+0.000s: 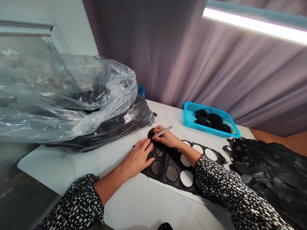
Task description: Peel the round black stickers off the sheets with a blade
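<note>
1. Left hand is lying flat with its fingers spread, gripping nothing, just pinning a black perforated sheet to the white desk.
2. Right hand has its fingers pinched around a white marker, right at the sheet's far end. Can't really make out the tip.
3. That sheet looks slick, so I'd bet any easing of the left hand lets it creep and puts a mark off-line.
4. The bulging plastic bag just beside it could slump and nudge the sheet.
5. The heap of black offcuts on the right could slide in too, and a sleeve might snag it.
</note>
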A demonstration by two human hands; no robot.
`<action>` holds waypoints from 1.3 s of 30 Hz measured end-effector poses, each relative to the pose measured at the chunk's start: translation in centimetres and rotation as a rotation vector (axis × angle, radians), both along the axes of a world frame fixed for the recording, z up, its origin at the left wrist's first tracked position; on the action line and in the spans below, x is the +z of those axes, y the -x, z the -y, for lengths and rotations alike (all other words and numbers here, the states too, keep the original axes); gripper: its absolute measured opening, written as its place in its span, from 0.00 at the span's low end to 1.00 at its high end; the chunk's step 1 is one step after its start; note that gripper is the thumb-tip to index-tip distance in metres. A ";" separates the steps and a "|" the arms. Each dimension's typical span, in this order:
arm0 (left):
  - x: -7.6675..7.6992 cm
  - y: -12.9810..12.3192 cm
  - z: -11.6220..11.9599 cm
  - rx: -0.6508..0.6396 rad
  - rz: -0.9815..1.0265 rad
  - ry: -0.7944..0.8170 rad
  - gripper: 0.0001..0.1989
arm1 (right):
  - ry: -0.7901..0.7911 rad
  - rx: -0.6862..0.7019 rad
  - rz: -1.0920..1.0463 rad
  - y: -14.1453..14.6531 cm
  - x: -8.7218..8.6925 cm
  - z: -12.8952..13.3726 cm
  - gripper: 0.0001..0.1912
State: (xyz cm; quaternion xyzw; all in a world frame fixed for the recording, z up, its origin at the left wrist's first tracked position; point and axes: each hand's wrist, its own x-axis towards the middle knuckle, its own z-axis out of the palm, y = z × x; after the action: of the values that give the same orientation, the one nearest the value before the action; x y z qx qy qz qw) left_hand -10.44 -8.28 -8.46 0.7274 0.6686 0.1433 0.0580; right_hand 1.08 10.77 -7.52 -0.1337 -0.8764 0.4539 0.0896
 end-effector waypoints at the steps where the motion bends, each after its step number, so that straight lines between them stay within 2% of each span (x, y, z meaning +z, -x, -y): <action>1: 0.0 0.0 0.0 0.001 0.007 0.002 0.23 | -0.023 0.001 -0.007 0.0 -0.1 0.2 0.10; 5: 0.2 0.0 -0.1 -0.011 0.025 -0.007 0.22 | -0.205 -0.006 -0.064 -0.2 -0.4 1.4 0.06; 7: 0.3 0.1 -0.1 -0.015 0.026 -0.010 0.22 | -0.232 -0.011 -0.082 -0.4 -0.6 1.6 0.05; 10: 0.2 0.1 -0.1 -0.011 0.021 -0.009 0.22 | -0.124 -0.035 -0.071 -0.4 -0.7 1.1 0.05; 14: 0.0 0.1 -0.1 -0.017 0.006 -0.017 0.23 | -0.010 -0.049 -0.086 -0.2 -1.1 0.1 0.09; 22: -0.1 0.1 -0.1 -0.016 -0.014 -0.005 0.24 | -0.020 -0.014 -0.063 0.1 -0.9 -0.1 0.10; 26: 0.1 0.0 -0.2 -0.017 -0.027 0.008 0.24 | -0.128 -0.018 -0.044 0.0 -0.5 0.9 0.08; 29: 0.1 0.1 -0.2 -0.017 -0.020 -0.001 0.24 | -0.347 -0.038 -0.048 0.2 -0.8 2.3 0.07; 31: -0.1 0.1 -0.2 -0.014 -0.014 -0.012 0.24 | -0.474 -0.112 -0.050 0.5 -1.1 2.5 0.07; 34: -0.4 0.3 0.0 -0.016 0.002 -0.025 0.23 | -0.523 -0.362 -0.054 0.4 -0.5 0.8 0.08; 37: -0.7 0.5 0.1 -0.010 0.020 -0.038 0.24 | -0.517 -0.617 -0.104 -2.6 2.4 -2.3 0.07; 39: -0.8 0.7 0.1 -0.002 0.019 -0.042 0.24 | -0.501 -0.863 -0.202 -6.9 5.2 -4.1 0.08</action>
State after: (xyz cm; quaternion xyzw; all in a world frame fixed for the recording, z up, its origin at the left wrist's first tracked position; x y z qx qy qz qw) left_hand -11.14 -8.37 -9.28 0.7278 0.6641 0.1640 0.0493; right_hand 7.97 14.85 -2.32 -0.4136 -0.8101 0.1622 0.3824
